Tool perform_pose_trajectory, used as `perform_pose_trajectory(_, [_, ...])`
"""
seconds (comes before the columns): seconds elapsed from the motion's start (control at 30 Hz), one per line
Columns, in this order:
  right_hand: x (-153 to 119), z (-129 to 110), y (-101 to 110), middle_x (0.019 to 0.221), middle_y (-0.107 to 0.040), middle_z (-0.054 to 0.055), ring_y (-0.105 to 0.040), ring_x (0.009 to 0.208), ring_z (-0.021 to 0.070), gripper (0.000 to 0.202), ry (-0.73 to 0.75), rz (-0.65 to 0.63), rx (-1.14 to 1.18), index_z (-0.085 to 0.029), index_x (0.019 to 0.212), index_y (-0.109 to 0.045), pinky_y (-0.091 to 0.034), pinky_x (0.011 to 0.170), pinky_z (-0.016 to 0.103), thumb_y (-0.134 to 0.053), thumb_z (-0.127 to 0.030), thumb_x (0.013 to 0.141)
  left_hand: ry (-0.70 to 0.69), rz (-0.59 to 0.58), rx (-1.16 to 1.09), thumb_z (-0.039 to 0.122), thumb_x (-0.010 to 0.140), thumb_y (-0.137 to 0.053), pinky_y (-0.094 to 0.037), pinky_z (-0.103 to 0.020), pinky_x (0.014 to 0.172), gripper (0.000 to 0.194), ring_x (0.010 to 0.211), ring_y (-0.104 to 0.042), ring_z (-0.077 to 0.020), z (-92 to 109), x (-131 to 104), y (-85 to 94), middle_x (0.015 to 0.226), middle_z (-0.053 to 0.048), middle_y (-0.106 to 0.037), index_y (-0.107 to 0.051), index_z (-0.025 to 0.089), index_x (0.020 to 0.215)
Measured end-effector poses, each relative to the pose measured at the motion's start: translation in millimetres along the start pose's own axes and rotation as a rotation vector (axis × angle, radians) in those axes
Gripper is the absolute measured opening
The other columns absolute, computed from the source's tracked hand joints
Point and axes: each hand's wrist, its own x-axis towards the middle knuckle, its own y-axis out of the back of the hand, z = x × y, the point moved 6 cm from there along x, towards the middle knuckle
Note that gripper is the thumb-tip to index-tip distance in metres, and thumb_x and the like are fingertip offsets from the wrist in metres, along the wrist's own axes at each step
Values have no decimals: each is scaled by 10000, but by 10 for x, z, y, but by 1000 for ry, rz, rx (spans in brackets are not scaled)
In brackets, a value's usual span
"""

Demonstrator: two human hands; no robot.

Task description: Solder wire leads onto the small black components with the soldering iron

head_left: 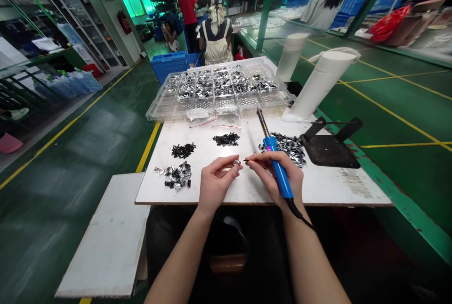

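Observation:
My left hand [219, 179] pinches a small silvery piece [236, 162] above the white board [226, 195]. Close to its right, my right hand [277, 172] holds a tiny black piece [246, 160] between thumb and forefinger. A blue soldering iron [280, 172] also rests in my right hand, its metal tip pointing up and away, its black cord hanging by the wrist. Behind the hands lie two piles of small black pieces [226, 139] [183, 150]. Silvery-black pieces [178, 176] are heaped at the left, and more silvery pieces [289, 148] lie behind my right hand.
A clear compartment tray [151, 114] of silvery parts spans the board's back. White cylinders [319, 82] and a black metal stand [332, 151] are at the right. A lower white board [102, 242] is at the left. Several people [216, 35] are in the background.

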Motion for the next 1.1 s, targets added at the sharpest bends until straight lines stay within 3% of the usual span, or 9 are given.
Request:
perform_pose_trajectory(0.27, [-12,20,-51,916,-739,5,-734,820,181,162,-3,-117,-23,-263,950,-670,-618,774,309,-779,-197,848,19,65,31,255,719,-857,-628,-307,771,287,810,-727,-186,-20,-11,25,865,-68,-776,-808,158,985])
perform_pose_trajectory(0.57, [1,-22,-55,906,-731,11,-732,803,173,161,15,-89,-23,-250,954,-667,-627,745,296,-766,-183,847,11,109,69,232,707,-858,-594,-246,742,319,792,-721,-158,8,-18,35,824,-40,-752,-768,175,1008])
perform_pose_trajectory(0.87, [12,-35,12,894,-737,5,-737,790,169,166,60,18,-52,-253,949,-675,-652,727,288,-772,-182,835,27,-18,128,249,799,-786,-618,-271,755,280,836,-714,-170,-57,-10,-12,1008,-79,-759,-805,182,1070])
perform_pose_trajectory(1.1, [5,-47,-24,913,-733,-4,-737,825,159,190,47,-31,-29,-259,971,-676,-653,782,285,-767,-157,840,-25,-113,98,271,831,-761,-641,-299,764,269,899,-694,-187,-7,-9,-81,1060,-89,-718,-800,183,1083])
